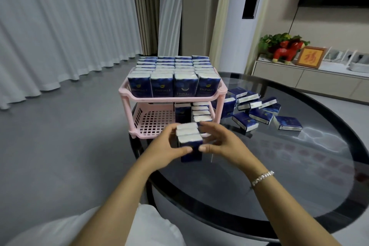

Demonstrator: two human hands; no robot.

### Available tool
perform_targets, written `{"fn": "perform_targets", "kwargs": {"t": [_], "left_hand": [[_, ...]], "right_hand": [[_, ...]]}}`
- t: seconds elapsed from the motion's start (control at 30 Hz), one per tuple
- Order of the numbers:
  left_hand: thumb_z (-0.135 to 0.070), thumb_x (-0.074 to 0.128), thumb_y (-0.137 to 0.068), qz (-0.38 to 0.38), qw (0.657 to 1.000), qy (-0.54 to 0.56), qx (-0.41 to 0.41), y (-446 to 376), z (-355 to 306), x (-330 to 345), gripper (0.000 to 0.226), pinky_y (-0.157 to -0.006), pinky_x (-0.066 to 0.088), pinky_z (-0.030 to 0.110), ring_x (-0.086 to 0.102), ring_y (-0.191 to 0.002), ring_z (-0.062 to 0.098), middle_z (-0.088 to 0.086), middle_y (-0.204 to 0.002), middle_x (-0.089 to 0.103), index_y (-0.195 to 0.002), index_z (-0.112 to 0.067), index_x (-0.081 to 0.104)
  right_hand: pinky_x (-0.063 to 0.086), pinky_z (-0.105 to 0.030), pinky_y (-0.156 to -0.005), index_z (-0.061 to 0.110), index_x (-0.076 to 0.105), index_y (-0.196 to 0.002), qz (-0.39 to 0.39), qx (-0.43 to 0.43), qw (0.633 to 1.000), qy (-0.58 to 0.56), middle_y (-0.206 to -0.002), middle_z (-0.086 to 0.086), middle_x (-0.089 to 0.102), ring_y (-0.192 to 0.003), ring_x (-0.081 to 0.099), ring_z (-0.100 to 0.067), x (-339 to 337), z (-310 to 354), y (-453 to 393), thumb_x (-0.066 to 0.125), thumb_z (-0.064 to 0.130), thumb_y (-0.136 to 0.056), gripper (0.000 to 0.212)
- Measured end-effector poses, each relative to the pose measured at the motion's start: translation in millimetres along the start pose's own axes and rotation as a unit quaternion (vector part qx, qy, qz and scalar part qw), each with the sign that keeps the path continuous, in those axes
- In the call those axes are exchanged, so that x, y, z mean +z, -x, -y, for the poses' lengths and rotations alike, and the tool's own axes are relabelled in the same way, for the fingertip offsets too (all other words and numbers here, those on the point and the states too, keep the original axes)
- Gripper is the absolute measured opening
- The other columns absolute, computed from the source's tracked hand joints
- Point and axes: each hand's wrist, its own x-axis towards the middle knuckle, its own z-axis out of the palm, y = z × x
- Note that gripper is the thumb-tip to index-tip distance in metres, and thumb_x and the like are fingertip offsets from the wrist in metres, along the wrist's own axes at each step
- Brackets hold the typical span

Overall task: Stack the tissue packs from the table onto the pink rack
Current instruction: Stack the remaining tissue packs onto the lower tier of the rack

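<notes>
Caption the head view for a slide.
Both hands hold three tissue packs before the pink rack, top tier full, loose packs behind.

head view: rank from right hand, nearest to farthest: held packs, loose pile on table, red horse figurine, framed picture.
From the right hand:
1. Held packs, between both hands.
2. Loose pile, on the table to the right of the rack.
3. Red horse figurine, on the far cabinet.
4. Framed picture, just right of the horse.
</notes>
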Motion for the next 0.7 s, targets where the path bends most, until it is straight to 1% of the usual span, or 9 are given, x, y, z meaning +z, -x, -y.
{"fn": "perform_targets", "kwargs": {"t": [0.1,0.17,0.27,0.33,0.37,0.43,0.5,0.63,0.7], "left_hand": [[-0.012,0.08,-0.073,-0.034,0.999,0.005,0.001,-17.2,-1.7,-24.4,0.058,-0.1,0.041,0.023,0.055,-0.111,0.003,-0.018,-0.115,0.057,-0.114,-0.035,0.047],[-0.01,0.079,-0.073,-0.035,0.999,0.011,-0.013,-32.1,-4.0,-35.7,0.057,-0.1,0.039,0.024,0.054,-0.115,0.007,-0.02,-0.113,0.056,-0.116,-0.029,0.046],[-0.029,0.085,-0.064,-0.01,0.999,-0.005,-0.044,-53.8,-8.0,-42.6,0.066,-0.107,0.04,0.035,0.054,-0.12,0.012,-0.014,-0.118,0.06,-0.12,-0.027,0.05],[-0.05,0.084,-0.054,0.005,0.998,-0.044,-0.05,-65.6,-10.1,-43.6,0.088,-0.109,0.039,0.04,0.053,-0.122,0.015,-0.009,-0.131,0.057,-0.131,-0.028,0.048],[-0.052,0.082,-0.057,0.009,0.996,-0.077,-0.051,-69.4,-13.0,-42.5,0.091,-0.109,0.037,0.038,0.051,-0.125,0.016,-0.008,-0.136,0.053,-0.136,-0.027,0.045],[-0.042,0.078,-0.072,0.004,0.991,-0.122,-0.049,-76.2,-14.8,-40.5,0.082,-0.104,0.033,0.026,0.044,-0.129,0.018,-0.007,-0.143,0.045,-0.141,-0.025,0.038],[-0.036,0.073,-0.08,0.006,0.987,-0.151,-0.048,-81.4,-14.3,-37.3,0.077,-0.098,0.028,0.021,0.039,-0.133,0.02,-0.005,-0.147,0.039,-0.145,-0.023,0.033],[-0.035,0.072,-0.081,0.013,0.98,-0.191,-0.045,-83.9,-2.2,-27.9,0.081,-0.103,0.026,0.023,0.033,-0.137,0.021,0.002,-0.153,0.028,-0.147,-0.023,0.027],[-0.033,0.072,-0.082,0.001,0.979,-0.203,-0.033,-82.4,2.7,-24.0,0.081,-0.107,0.027,0.026,0.034,-0.137,0.022,0.004,-0.152,0.028,-0.146,-0.024,0.025]], "right_hand": [[0.047,-0.018,-0.073,0.023,0.056,-0.109,-0.212,-0.014,0.977,0.029,-0.103,0.003,0.064,-0.086,0.06,-0.012,1.0,-11.8,-8.9,0.078,0.026,-0.073,0.043],[0.044,-0.016,-0.077,0.022,0.05,-0.108,-0.278,-0.008,0.959,0.046,-0.108,0.002,0.058,-0.092,0.055,-0.011,1.3,-22.0,-17.1,0.075,0.025,-0.077,0.04],[0.044,-0.027,-0.089,0.018,0.049,-0.124,-0.25,0.014,0.966,0.063,-0.111,0.006,0.054,-0.107,0.05,-0.012,5.3,-37.0,-31.1,0.068,0.022,-0.084,0.045],[0.041,-0.023,-0.087,0.021,0.05,-0.124,-0.254,0.031,0.964,0.076,-0.107,0.004,0.054,-0.102,0.047,-0.005,9.4,-46.4,-36.6,0.063,0.018,-0.087,0.04],[0.039,-0.02,-0.084,0.024,0.05,-0.122,-0.267,0.033,0.96,0.075,-0.108,-0.001,0.054,-0.095,0.046,0.002,11.2,-50.3,-38.4,0.061,0.015,-0.088,0.037],[0.042,-0.02,-0.083,0.027,0.052,-0.117,-0.293,0.026,0.953,0.075,-0.107,-0.006,0.054,-0.088,0.048,0.001,13.5,-55.4,-39.9,0.059,0.01,-0.088,0.035],[0.043,-0.02,-0.08,0.027,0.052,-0.115,-0.295,0.022,0.952,0.074,-0.102,-0.002,0.053,-0.092,0.048,-0.01,13.8,-57.0,-40.6,0.059,0.007,-0.088,0.035],[0.033,0.0,-0.071,0.036,0.048,-0.111,-0.283,0.012,0.955,0.086,-0.099,0.002,0.056,-0.096,0.04,-0.011,13.0,-59.6,-40.8,0.058,0.007,-0.089,0.037],[0.031,0.003,-0.072,0.032,0.049,-0.113,-0.285,0.007,0.954,0.089,-0.099,0.003,0.056,-0.098,0.039,-0.01,12.9,-60.6,-41.1,0.057,0.006,-0.089,0.037]]}}
